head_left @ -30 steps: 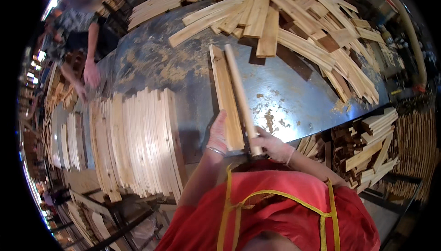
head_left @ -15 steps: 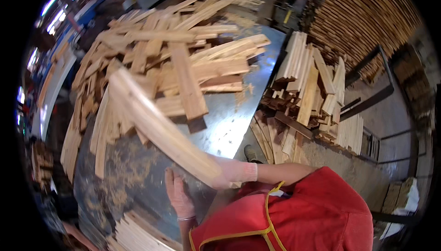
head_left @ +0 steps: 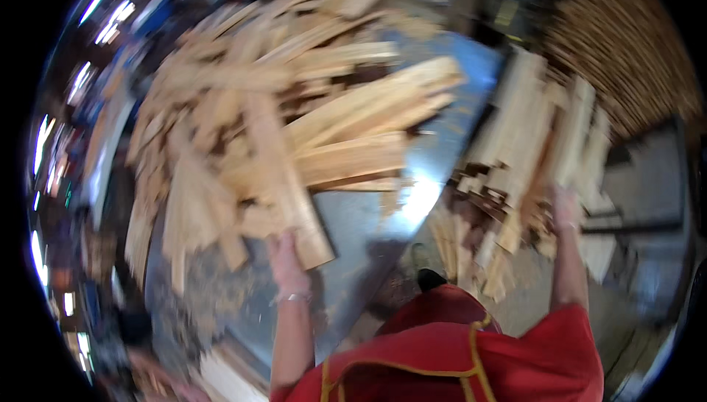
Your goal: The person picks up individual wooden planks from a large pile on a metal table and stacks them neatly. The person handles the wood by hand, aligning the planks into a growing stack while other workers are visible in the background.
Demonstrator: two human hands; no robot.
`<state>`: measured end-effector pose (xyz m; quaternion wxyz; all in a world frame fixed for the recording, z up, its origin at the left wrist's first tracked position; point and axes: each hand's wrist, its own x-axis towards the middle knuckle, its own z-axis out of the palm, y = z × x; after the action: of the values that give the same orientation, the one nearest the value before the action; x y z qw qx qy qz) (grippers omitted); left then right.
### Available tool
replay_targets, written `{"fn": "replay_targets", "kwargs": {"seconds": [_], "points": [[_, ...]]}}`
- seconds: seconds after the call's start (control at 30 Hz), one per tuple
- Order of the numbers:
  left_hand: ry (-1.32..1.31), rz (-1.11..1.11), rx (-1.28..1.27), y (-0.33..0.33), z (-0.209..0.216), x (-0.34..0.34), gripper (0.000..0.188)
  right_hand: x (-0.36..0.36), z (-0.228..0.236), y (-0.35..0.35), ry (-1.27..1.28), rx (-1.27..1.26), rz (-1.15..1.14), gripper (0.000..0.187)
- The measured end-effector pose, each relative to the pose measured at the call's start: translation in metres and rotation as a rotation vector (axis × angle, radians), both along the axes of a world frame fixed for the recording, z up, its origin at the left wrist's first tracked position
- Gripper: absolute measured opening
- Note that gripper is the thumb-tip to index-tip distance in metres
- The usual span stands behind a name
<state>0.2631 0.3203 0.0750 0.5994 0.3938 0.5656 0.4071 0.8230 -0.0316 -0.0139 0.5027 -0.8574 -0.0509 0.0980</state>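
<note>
My left hand (head_left: 289,263), in a pale glove, is closed at the near left corner of a flat wooden board (head_left: 276,159). That board lies slanting over a loose pile of boards (head_left: 346,159) on the metal table (head_left: 368,218). Out to the right, my gloved right hand (head_left: 565,209) is at the near end of another pale board (head_left: 574,133). This one lies along the top of a stack of boards (head_left: 515,122) beside the table. Motion blur softens both hands, and the right fingers are partly lost in it.
Sawdust (head_left: 213,284) covers part of the tabletop. More boards (head_left: 228,376) lie at its near left edge, where another person's arm (head_left: 166,376) shows. A dark metal frame (head_left: 633,227) stands right of the stack. Far right rises a tall stack of wood (head_left: 626,48).
My right hand has swung with its board from over the table to the right-hand stack. My left hand has reached forward to the slanting board. The view has shifted.
</note>
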Motion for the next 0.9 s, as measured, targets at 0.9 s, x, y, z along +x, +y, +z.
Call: {"fn": "replay_targets", "kwargs": {"seconds": [0.9], "points": [[-0.687, -0.222, -0.1, -0.209, 0.066, -0.208, 0.086, -0.546, 0.135, 0.223, 1.203, 0.343, 1.487, 0.092]]}}
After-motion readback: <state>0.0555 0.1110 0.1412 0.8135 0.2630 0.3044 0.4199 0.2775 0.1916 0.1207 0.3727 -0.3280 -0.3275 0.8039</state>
